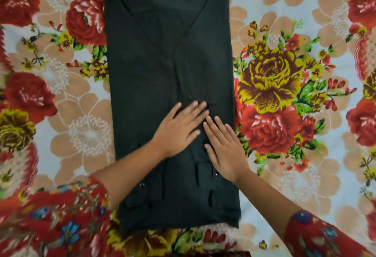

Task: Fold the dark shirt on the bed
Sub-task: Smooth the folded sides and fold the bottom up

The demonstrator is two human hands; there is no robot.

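The dark shirt lies flat on the bed as a long narrow rectangle, running from the top of the view down to my body. Both sides are folded inward, and the sleeves cross toward the middle, with buttoned cuffs near the lower end. My left hand lies flat on the shirt's middle, fingers straight and spread. Just to its right, my right hand presses flat on the cloth, fingertips almost touching the left hand's fingers.
A floral bedsheet with red and yellow roses covers the bed on both sides of the shirt. My red patterned sleeves fill the bottom corners.
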